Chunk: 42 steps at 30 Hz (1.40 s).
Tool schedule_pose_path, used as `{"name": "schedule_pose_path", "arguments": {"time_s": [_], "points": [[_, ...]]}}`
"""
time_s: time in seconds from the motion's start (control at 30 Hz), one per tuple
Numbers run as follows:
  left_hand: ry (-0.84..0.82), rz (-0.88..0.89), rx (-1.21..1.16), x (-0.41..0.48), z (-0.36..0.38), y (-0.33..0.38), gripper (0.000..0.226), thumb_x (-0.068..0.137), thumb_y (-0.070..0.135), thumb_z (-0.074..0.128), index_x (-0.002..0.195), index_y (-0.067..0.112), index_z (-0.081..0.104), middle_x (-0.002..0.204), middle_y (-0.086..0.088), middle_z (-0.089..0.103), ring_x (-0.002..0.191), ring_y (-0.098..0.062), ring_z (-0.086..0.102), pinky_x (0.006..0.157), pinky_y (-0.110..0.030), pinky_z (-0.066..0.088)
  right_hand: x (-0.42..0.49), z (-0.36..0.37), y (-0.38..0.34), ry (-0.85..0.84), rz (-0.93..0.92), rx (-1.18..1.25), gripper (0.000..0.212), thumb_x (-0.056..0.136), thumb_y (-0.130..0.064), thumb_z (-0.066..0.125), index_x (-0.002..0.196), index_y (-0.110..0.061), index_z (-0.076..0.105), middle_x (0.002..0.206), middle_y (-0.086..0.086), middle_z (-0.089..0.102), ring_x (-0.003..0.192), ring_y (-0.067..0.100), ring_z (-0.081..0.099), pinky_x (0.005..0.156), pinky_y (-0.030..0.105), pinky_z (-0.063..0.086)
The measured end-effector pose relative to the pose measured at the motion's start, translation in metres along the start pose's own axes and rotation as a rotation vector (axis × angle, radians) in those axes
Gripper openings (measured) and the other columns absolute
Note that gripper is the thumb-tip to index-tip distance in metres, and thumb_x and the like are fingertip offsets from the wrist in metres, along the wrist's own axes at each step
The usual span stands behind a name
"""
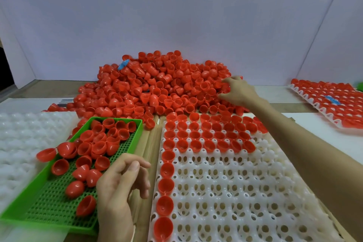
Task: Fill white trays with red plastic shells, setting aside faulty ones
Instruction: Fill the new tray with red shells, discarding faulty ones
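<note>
shell pile behind | basket front-left | tray front-right | filled tray far right
</note>
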State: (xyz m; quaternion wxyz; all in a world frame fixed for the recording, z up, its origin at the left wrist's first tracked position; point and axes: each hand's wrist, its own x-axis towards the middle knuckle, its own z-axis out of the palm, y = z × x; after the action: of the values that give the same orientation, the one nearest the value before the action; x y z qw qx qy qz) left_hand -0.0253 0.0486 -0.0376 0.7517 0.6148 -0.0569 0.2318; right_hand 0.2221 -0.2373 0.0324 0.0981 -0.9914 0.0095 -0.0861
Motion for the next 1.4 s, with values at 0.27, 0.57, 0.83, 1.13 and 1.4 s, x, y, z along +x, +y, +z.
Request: {"name": "schedule_pose_path", "arguments": {"time_s": [0.27,0.57,0.83,1.13,1.4], "points": [[0.01,-0.024,0.009,0.001,-0.001,-0.001,0.026,0.086,0.018,0.05,0.07,0.015,0.07,0.051,-0.014,0.05,0.047,-0.025,0.049,0.042,-0.024,0.039,0.016,0.032,0.03,-0.039,0.049,0.126,0.057,0.089,-0.031,0.073,0.138,-0.012,0.052,0.138,0.019,0.052,0.12,0.034,0.054,0.096,0.041,0.046],[0.003,-0.045,0.021,0.0,0.002,0.003,0.026,0.084,0.019,0.05,0.068,0.015,0.07,0.051,-0.017,0.05,0.047,-0.025,0.049,0.042,-0.024,0.039,0.006,0.024,0.006,0.0,-0.046,0.604,0.029,0.096,-0.033,0.064,0.118,-0.015,0.068,0.114,0.001,0.067,0.099,0.019,0.064,0.085,0.037,0.056],[-0.006,-0.055,0.018,0.0,0.001,0.003,0.026,0.084,0.019,0.05,0.069,0.013,0.07,0.05,-0.018,0.049,0.046,-0.025,0.049,0.041,-0.024,0.039,0.004,0.012,-0.022,0.091,-0.083,0.722,0.046,0.105,-0.03,0.047,0.149,-0.017,0.044,0.153,0.004,0.045,0.139,0.021,0.043,0.111,0.037,0.037],[-0.084,-0.164,-0.102,0.007,-0.001,0.014,0.025,0.082,0.022,0.052,0.07,0.012,0.071,0.055,-0.017,0.053,0.049,-0.026,0.051,0.041,-0.027,0.043,-0.043,-0.012,-0.024,0.283,-0.237,0.669,0.041,0.085,-0.009,0.075,0.112,-0.019,0.047,0.128,0.005,0.063,0.098,0.013,0.064,0.073,0.013,0.053],[-0.408,-0.127,0.129,0.071,0.04,0.045,0.031,0.092,0.04,0.061,0.12,0.029,0.066,0.112,-0.001,0.072,0.093,-0.02,0.074,0.077,-0.03,0.06,-0.15,-0.019,-0.076,0.201,-0.589,0.844,0.041,0.082,-0.009,0.081,0.11,-0.016,0.052,0.134,-0.009,0.063,0.119,0.002,0.061,0.093,0.019,0.051]]}}
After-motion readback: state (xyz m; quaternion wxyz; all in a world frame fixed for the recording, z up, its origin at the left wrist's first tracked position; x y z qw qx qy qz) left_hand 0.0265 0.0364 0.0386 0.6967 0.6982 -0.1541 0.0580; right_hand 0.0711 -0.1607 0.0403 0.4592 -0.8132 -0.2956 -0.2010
